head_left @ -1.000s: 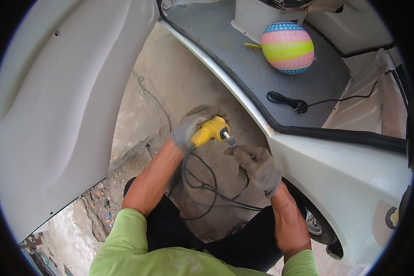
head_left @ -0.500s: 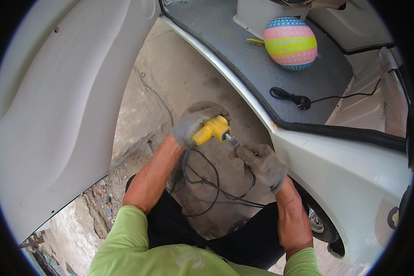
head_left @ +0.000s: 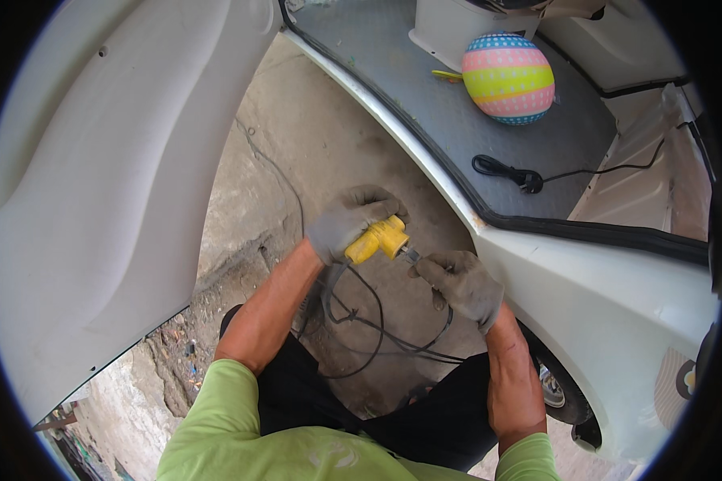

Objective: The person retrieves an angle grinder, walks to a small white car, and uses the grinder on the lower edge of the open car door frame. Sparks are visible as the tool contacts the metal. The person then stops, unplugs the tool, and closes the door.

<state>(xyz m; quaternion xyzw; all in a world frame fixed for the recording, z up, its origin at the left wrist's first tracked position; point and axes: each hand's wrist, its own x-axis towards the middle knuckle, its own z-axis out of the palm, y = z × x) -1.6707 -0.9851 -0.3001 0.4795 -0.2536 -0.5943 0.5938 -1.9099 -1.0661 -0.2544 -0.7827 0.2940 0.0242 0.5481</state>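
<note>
My left hand (head_left: 353, 218), in a grey work glove, is closed around a yellow T-shaped connector (head_left: 379, 237). Its stubby arm points toward my right hand (head_left: 461, 282), which wears a matching glove. Pinched in those right fingers is a small grey plug (head_left: 411, 256) with metal at its tip. The tip meets the connector's end, or nearly so; how far in it sits I cannot tell. Black cable (head_left: 379, 313) loops below both hands, and one length hangs under the right glove.
At left stands a pale vehicle door (head_left: 128, 184), swung open. On the vehicle's grey floor (head_left: 425, 120) lie a striped ball (head_left: 509, 78), a bundled black power cord (head_left: 509, 171) and a small yellow item (head_left: 448, 76). A white body panel (head_left: 586, 297) and wheel (head_left: 555, 389) flank my right arm.
The yellow connector and my left hand have shifted slightly right and down, closer to the right hand. My right hand has barely moved, and its grip on the plug is the same.
</note>
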